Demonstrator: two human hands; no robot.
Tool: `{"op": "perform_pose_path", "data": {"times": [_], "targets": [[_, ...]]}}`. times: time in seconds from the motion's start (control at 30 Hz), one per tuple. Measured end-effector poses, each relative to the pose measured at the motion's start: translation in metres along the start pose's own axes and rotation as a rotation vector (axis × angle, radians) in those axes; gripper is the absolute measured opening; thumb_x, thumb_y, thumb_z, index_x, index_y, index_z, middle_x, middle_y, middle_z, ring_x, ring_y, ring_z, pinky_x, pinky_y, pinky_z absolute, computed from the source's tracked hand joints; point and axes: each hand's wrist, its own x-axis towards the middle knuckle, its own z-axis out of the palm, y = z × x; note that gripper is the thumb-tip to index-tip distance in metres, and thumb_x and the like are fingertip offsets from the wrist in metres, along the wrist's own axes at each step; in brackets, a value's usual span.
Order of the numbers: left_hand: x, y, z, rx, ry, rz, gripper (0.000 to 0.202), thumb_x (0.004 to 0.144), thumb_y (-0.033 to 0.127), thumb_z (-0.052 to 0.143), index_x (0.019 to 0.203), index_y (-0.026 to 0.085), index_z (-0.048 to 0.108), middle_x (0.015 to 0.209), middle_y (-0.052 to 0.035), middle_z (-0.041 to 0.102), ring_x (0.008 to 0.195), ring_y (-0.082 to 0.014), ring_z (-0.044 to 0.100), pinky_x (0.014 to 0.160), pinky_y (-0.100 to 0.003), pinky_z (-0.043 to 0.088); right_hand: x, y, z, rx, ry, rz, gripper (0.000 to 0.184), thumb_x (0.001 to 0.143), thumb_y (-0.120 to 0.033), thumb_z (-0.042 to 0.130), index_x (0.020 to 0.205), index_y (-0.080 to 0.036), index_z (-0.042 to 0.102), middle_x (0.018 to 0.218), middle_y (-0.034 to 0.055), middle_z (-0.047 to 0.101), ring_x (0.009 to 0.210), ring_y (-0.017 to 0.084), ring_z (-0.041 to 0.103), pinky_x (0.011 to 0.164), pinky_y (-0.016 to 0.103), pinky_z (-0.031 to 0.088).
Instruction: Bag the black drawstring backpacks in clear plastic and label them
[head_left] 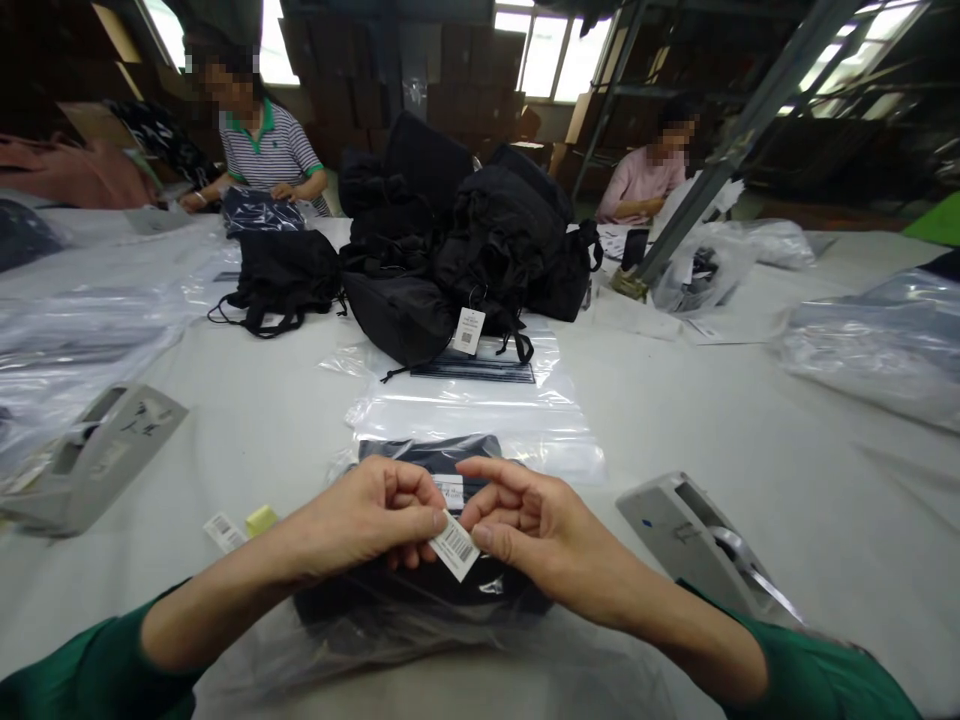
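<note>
My left hand (375, 520) and my right hand (525, 525) meet over the table's near edge, both pinched on a small white barcode label (455, 545). Under them lies a dark folded item in a clear plastic bag (420, 600). A second barcode sticker (223, 531) and a small yellow piece (261, 519) lie on the table left of my left wrist. Both sleeves are green.
Grey tape dispensers stand at the left (97, 455) and right (697, 545). Clear flat bags (480, 400) lie ahead, behind them a heap of black bags (465, 240) with a hang tag. Two people work at the table's far side. Plastic-wrapped stacks line both sides.
</note>
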Motion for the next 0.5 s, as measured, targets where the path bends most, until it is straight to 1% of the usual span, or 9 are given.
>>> {"op": "perform_pose_path", "data": {"times": [0.17,0.33,0.5], "targets": [[-0.0002,0.0019,0.0017,0.034,0.035,0.007,0.024,0.075,0.036,0.071,0.076,0.014,0.063,0.061,-0.0008,0.067,0.051,-0.0094,0.058,0.048,-0.018,0.042,-0.0016,0.0009,-0.0030,0.029,0.010,0.012,0.044,0.081,-0.026,0.072,0.121,-0.016,0.058,0.089,0.0027,0.069,0.071,0.012,0.064,0.066,0.026,0.049],[0.0002,-0.0026,0.0008,-0.008,0.053,0.015,0.026,0.076,0.038,0.071,0.079,0.014,0.063,0.062,-0.0014,0.067,0.053,-0.0104,0.060,0.049,-0.018,0.043,-0.0018,0.0036,-0.0053,0.047,0.020,0.013,0.046,0.082,-0.028,0.073,0.122,-0.016,0.057,0.092,0.0038,0.070,0.075,0.014,0.067,0.069,0.028,0.050],[0.0007,-0.0041,-0.0012,-0.015,0.069,0.012,0.023,0.077,0.035,0.068,0.081,0.013,0.063,0.063,-0.0021,0.068,0.053,-0.0107,0.060,0.053,-0.020,0.045,0.0009,0.0036,-0.0094,0.013,0.058,-0.040,0.037,0.083,-0.025,0.068,0.117,-0.015,0.060,0.090,0.0034,0.070,0.077,0.014,0.067,0.073,0.029,0.051]]}}
